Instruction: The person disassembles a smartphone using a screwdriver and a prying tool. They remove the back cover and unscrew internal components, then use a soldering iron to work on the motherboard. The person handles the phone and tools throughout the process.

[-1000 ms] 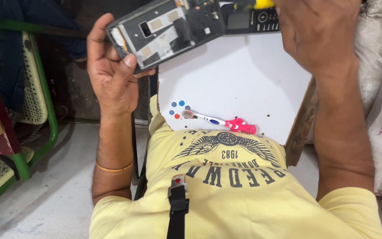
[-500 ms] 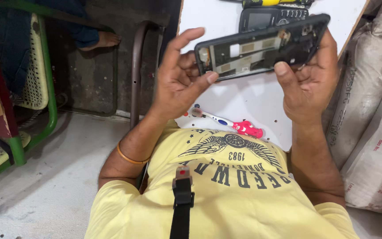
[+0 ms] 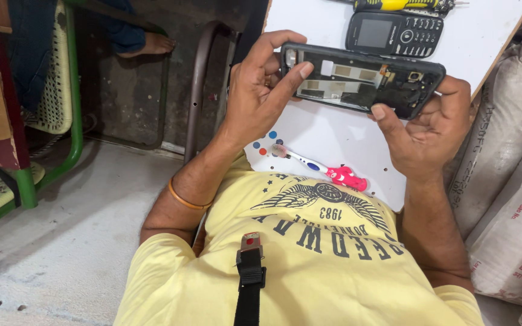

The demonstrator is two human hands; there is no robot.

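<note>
Both hands grip an opened smartphone above the white desk.

Left hand (image 3: 255,99) and right hand (image 3: 424,136) pinch the opened smartphone (image 3: 360,80) by its ends, held over the desk (image 3: 345,139); a keypad phone (image 3: 394,33) lies just beyond, a toothbrush (image 3: 321,168) nearer.

yellow-handled tool (image 3: 403,5): cut off by top edge at the white table's (image 3: 502,42) far edge | opened phone (image 3: 360,81): ends hidden under fingers | toothbrush (image 3: 321,169): bristles blurred | sacks (image 3: 509,199): cut off right
</note>
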